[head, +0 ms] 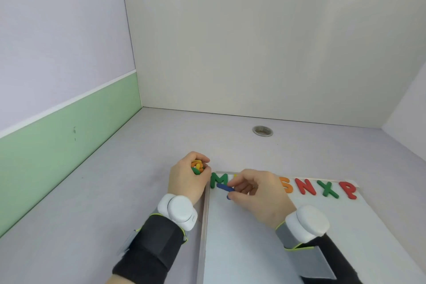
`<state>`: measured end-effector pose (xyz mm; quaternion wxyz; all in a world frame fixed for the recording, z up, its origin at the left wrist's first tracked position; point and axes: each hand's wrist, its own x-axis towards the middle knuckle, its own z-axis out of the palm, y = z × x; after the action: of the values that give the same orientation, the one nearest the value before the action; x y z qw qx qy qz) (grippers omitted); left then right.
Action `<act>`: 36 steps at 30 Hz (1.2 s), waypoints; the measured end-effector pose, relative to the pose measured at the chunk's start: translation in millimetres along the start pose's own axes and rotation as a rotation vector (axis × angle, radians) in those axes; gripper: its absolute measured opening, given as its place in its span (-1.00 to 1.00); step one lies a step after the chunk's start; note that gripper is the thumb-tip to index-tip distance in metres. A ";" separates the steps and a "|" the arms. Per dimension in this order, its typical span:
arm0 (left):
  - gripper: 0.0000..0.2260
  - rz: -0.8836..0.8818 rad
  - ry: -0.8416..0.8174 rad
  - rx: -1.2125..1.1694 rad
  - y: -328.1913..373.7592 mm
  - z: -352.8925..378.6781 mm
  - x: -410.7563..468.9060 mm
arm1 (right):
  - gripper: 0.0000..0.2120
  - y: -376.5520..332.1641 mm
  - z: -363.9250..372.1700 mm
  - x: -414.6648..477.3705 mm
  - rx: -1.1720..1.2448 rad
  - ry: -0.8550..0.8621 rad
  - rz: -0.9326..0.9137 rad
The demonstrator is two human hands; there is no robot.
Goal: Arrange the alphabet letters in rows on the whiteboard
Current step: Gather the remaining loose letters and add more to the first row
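A whiteboard (265, 249) lies flat on the desk at the lower right. Along its top edge runs a row of letters: a green M (216, 180), an orange S (287, 185), a red N (305, 187), a green X (328, 189) and a red P (350, 189). My right hand (255, 193) pinches a blue letter (225, 188) just right of the M, and hides the letters between M and S. My left hand (187, 176), just off the board's top left corner, is closed around a bunch of loose letters (197, 166), orange, yellow and green.
The pale desk (115, 191) is boxed in by a green and lilac panel on the left, a white wall behind and a panel on the right. A round metal cable hole (262, 131) sits behind the board. Both wrists wear white sensors on dark straps.
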<state>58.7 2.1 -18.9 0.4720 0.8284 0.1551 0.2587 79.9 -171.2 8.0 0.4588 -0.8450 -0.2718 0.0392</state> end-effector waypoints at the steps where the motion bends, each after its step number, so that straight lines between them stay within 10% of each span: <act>1: -0.86 -0.019 -0.008 0.006 -0.6 0.7 0.8 | -0.83 0.0 1.4 -0.1 -0.013 -0.020 0.013; 36: -0.89 -0.039 -0.022 0.095 -6.4 4.3 5.1 | -0.69 1.4 7.3 -2.7 -0.208 -0.212 -0.064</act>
<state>65.2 4.9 -24.8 0.4390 0.8493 0.1783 0.2328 75.9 -167.7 2.2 0.3387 -0.8699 -0.3482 0.0853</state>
